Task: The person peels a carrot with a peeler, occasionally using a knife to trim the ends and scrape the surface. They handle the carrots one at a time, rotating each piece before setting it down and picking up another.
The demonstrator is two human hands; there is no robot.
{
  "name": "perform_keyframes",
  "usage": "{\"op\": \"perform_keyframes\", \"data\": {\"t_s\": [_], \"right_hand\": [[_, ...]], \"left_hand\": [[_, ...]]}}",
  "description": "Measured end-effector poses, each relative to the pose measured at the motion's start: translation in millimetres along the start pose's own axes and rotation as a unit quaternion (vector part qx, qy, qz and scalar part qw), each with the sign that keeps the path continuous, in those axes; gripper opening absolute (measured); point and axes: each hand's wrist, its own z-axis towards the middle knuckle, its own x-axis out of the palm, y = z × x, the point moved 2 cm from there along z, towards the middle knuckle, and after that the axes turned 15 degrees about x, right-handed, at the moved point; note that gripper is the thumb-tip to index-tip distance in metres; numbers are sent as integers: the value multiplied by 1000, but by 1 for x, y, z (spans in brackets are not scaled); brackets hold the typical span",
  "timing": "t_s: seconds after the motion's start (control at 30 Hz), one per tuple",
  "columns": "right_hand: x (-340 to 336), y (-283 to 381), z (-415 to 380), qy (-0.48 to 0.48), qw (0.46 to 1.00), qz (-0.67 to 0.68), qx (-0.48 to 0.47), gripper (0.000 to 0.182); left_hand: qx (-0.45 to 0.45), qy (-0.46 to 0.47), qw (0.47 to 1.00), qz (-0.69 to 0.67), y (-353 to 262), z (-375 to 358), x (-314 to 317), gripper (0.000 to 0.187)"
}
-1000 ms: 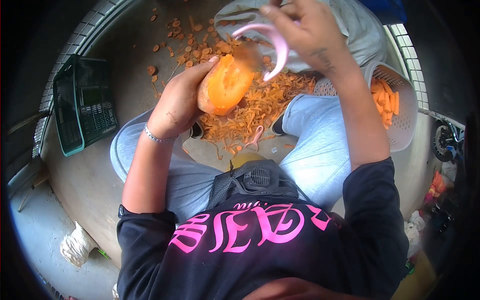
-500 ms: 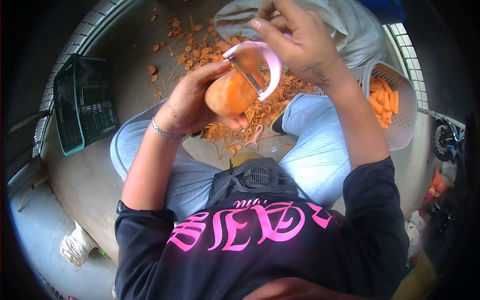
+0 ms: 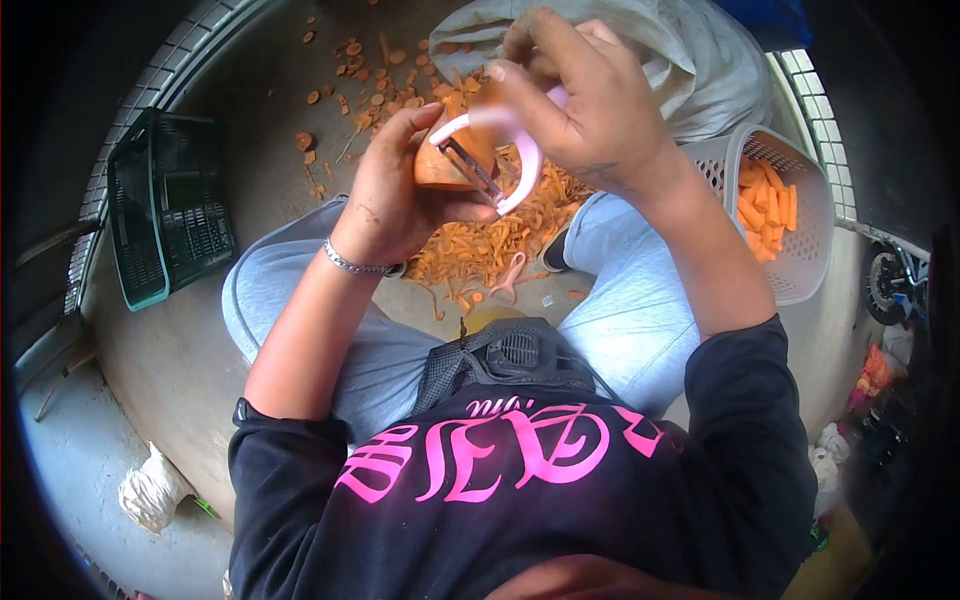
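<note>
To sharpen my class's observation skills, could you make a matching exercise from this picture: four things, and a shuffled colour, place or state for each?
Things
1. crate
2. basket
3. bracelet
4. held peeler

Descriptions
A. in the right hand
B. dark green
C. silver
D. holding orange pieces

Pairs: 1-B, 2-D, 3-C, 4-A

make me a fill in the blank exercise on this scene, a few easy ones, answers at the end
The left hand holds an orange vegetable, and the right hand holds a pink ____.
A bracelet circles the person's ____ wrist.
The perforated basket of orange pieces stands at the person's ____ side.
The large lettering on the black shirt is ____.
Missing words: peeler; left; right; pink.
</note>
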Motion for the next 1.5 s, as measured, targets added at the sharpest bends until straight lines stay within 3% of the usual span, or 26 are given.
{"op": "perform_keyframes", "data": {"t_s": [0.13, 0.23, 0.33, 0.43, 0.53, 0.63, 0.73, 0.77, 0.87, 0.9, 1.0, 1.3, 1.43, 1.5], "right_hand": [[1, 2, -1, -10, 999, -37, -23, 16], [-2, 8, -2, -28, 996, -50, -72, 19], [0, 7, -2, -49, 992, -58, -96, 21], [-4, 13, -2, -19, 993, -88, -82, 22], [0, 5, -1, -24, 991, -69, -114, 19], [1, -8, 4, -37, 992, -80, -93, 18], [-11, -23, 14, -58, 994, -94, -17, 18], [-13, -22, 13, -32, 997, -15, 74, 17], [-16, -2, 9, 3, 999, -6, 42, 16], [-11, -2, 7, -18, 999, 4, -43, 16], [-4, 0, 1, -20, 997, 0, -80, 18], [-4, 0, 2, -61, 991, -16, -118, 18], [-17, -13, 10, -31, 996, -71, -48, 16], [-27, 3, 9, 6, 999, 0, 52, 15]], "left_hand": [[-14, -2, 999, 36, 3, 0, 4, 47], [-25, -56, 997, 47, 6, 0, 10, 43], [-22, 24, 999, 16, 6, 0, 4, 40], [-36, -84, 989, 117, 4, -7, 19, 39], [-34, -44, 992, 113, 8, -6, 14, 40], [-49, -50, 993, 99, 12, -4, 8, 46], [-55, 73, 996, 9, 3, -8, 11, 47], [-64, 75, 995, -5, -1, -8, 9, 45], [-43, 28, 999, 5, 2, -4, 3, 42], [-10, 26, 1000, 11, 1, -7, 8, 40], [-27, -44, 997, 57, 1, -8, 18, 46], [5, -11, 1000, 21, 2, -7, 15, 43], [-20, 7, 1000, -6, 2, -8, 8, 43], [-13, 20, 1000, -13, -1, -5, 9, 44]]}}
